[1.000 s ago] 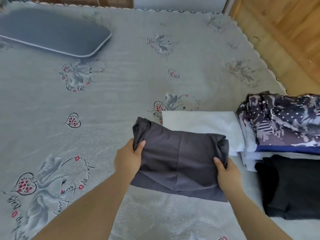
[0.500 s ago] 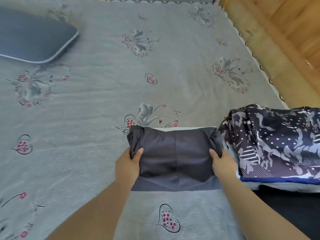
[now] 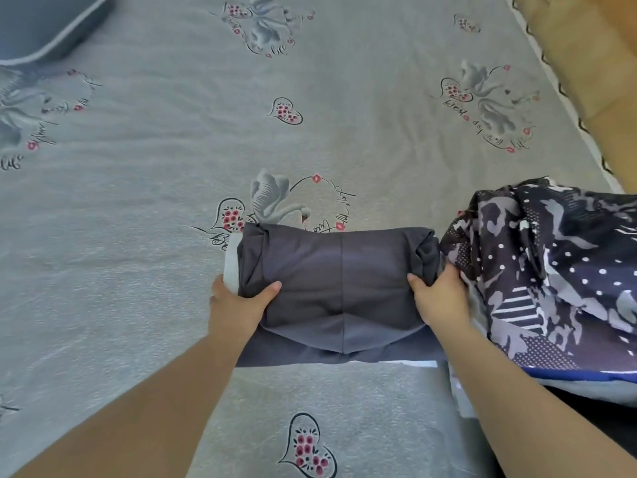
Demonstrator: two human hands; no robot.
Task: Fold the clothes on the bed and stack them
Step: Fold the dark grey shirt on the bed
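Observation:
A folded dark grey garment lies on top of a folded white garment, of which only a strip shows at the left edge. My left hand grips the grey garment's left side, thumb on top. At its right side my right hand grips it the same way. Both forearms reach in from the bottom of the head view.
A navy patterned garment tops a pile just right of my right hand, with dark cloth below it. The grey printed bedsheet spreads left and ahead. A blue pillow lies far left; the bed's edge runs along the right.
Both hands carried the grey garment forward and right, over the white garment, which it now nearly covers. The view tilted down and moved closer.

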